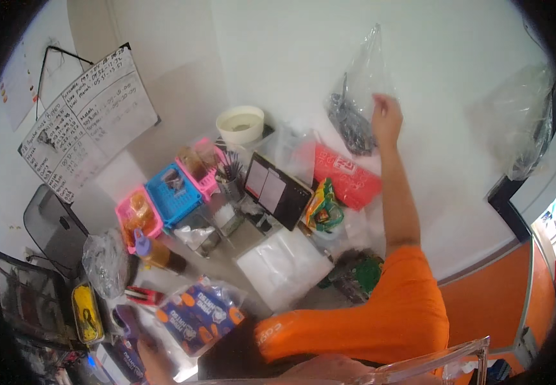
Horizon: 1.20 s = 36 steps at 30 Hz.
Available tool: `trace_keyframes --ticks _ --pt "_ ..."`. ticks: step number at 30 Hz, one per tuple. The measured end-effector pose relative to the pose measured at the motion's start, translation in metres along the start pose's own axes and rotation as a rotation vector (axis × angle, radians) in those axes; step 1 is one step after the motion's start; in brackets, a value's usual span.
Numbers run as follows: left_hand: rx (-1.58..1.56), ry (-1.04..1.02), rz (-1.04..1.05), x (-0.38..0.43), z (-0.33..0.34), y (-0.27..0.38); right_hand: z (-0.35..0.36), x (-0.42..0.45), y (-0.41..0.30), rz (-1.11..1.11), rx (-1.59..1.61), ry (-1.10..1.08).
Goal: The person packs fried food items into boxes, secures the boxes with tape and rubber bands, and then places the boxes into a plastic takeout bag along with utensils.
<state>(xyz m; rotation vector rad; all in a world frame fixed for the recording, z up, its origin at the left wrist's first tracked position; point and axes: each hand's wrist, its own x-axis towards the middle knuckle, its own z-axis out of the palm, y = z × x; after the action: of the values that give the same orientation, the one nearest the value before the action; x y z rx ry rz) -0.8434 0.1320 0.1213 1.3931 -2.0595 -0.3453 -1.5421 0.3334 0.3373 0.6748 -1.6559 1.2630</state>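
Observation:
My right hand [387, 118] is raised against the white wall, its fingers curled at the right edge of a clear plastic bag [355, 106]. The bag hangs on the wall and holds dark items. Whether my fingers grip its film cannot be made out. At the lower left, my left hand [150, 353] is blurred and partly cut off. It is nearest to a purple tape dispenser [126, 320] and a blue-and-orange printed packet [201, 315]. A stack of clear plastic bags [285, 267] lies on the table between my arms.
A tablet [278, 190] leans mid-table beside a red bag [345, 175]. Pink and blue baskets [174, 192], a white bowl [240, 124] and a sauce bottle [160, 252] stand behind. A whiteboard [90, 120] with writing hangs left; another plastic bag [531, 125] hangs right.

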Motion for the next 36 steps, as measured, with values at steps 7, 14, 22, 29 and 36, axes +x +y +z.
trace_keyframes --ticks 7,14,22,29,36 --pt "-0.106 -0.099 -0.014 0.022 0.013 0.115 0.070 0.037 0.107 0.334 -0.096 -0.986" --pt "-0.055 -0.124 0.083 0.028 0.027 0.122 0.078 0.039 0.143 0.024 -0.509 -0.791" --pt "-0.141 -0.154 0.081 0.041 0.038 0.154 0.025 0.083 0.106 0.125 -0.471 -0.800" --pt "-0.125 -0.153 0.238 0.043 0.045 0.146 0.015 0.107 0.074 0.345 -0.266 -0.565" --pt "-0.201 -0.183 0.120 0.034 0.035 0.154 0.006 0.126 0.088 0.487 0.524 -0.456"
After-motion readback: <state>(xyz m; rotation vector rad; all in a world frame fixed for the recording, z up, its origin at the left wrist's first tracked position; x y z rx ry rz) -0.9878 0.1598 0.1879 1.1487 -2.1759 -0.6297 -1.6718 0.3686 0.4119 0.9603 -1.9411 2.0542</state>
